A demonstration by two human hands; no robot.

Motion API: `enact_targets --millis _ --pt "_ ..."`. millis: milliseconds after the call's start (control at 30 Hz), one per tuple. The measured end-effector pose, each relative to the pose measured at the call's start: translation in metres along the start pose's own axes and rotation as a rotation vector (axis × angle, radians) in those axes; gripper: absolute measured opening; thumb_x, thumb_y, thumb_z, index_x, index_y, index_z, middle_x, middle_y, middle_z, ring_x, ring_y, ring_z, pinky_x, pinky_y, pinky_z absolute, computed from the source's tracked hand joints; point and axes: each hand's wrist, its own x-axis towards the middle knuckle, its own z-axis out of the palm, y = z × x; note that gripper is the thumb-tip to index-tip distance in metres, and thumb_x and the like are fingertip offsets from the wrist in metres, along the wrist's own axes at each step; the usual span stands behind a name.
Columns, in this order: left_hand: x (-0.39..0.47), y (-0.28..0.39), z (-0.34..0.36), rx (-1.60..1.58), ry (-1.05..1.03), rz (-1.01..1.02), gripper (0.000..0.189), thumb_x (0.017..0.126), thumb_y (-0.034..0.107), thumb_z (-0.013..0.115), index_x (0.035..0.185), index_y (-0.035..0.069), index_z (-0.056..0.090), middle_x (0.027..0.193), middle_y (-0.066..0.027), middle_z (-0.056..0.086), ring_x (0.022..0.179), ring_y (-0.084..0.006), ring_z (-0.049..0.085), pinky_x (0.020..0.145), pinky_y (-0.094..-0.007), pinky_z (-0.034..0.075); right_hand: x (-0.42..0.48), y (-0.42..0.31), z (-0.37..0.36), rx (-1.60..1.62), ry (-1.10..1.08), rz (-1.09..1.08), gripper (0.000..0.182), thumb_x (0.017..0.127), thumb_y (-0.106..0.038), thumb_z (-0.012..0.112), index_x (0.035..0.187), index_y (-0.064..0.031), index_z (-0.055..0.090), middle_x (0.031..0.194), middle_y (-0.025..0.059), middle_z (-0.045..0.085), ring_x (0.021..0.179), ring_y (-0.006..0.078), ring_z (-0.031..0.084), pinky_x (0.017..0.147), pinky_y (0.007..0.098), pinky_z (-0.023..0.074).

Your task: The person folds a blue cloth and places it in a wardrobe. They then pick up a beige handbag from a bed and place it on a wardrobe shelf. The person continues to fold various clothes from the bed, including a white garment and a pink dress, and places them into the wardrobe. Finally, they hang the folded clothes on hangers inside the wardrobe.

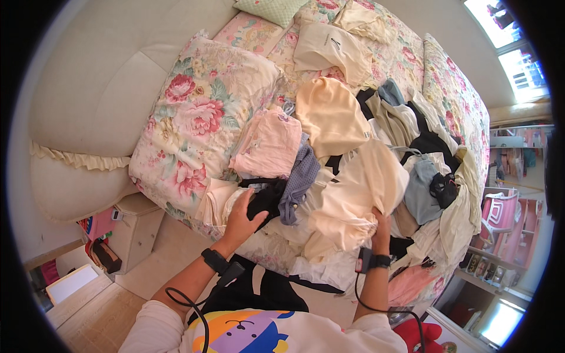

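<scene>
My left hand (242, 220) is over the near edge of the bed, fingers apart, beside a bunched black garment (267, 198) and a folded cream cloth (216, 200). My right hand (381, 229) grips the gathered side of a cream cloth drawstring bag (348, 198), its fingers partly hidden behind the fabric. Between the hands hangs a blue-grey dotted garment (300, 183). Just beyond it sits a folded pink garment (269, 143). Farther off lies a peach cloth bag (329, 117) bearing small writing.
A floral quilt (198, 110) covers the bed's left side. Mixed clothes (423, 163) heap up on the right. Another cream bag (333, 50) and a green pillow (273, 9) lie at the far end. A bedside cabinet (137, 229) stands at left; shelving (514, 172) lines the right.
</scene>
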Motion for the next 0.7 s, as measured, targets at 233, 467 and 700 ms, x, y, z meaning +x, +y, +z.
enact_targets --millis 233,467,700 --pt "0.025 0.047 0.015 -0.864 -0.591 -0.249 0.099 0.072 0.051 0.066 0.138 0.000 0.012 0.137 -0.0160 0.029 0.120 -0.0213 0.037 0.094 -0.0309 0.034 -0.077 -0.032 0.045 -0.271 -0.189 -0.024 0.037 0.068 -0.004 0.065 0.104 0.0024 0.057 0.097 0.0085 0.061 0.084 0.0171 0.058 0.074 0.0287 0.0462" --pt "-0.025 0.009 -0.063 -0.942 -0.419 -0.678 0.067 0.073 0.020 0.069 0.128 0.000 0.035 0.119 -0.0107 0.051 0.105 -0.0228 0.052 0.092 -0.0342 0.042 -0.123 0.043 0.163 -0.590 -0.487 -0.078 0.050 0.068 -0.009 0.068 0.114 -0.0036 0.050 0.096 0.0100 0.063 0.088 0.0201 0.060 0.078 0.0321 0.0463" --pt "-0.061 -0.013 -0.097 -1.001 -0.180 -0.916 0.050 0.078 0.010 0.062 0.123 0.001 0.043 0.119 -0.0114 0.051 0.105 -0.0214 0.053 0.090 -0.0334 0.044 -0.147 0.028 0.236 -0.894 -0.655 -0.140 0.047 0.066 -0.028 0.067 0.100 -0.0031 0.046 0.086 0.0218 0.059 0.076 0.0384 0.058 0.064 0.0446 0.0457"
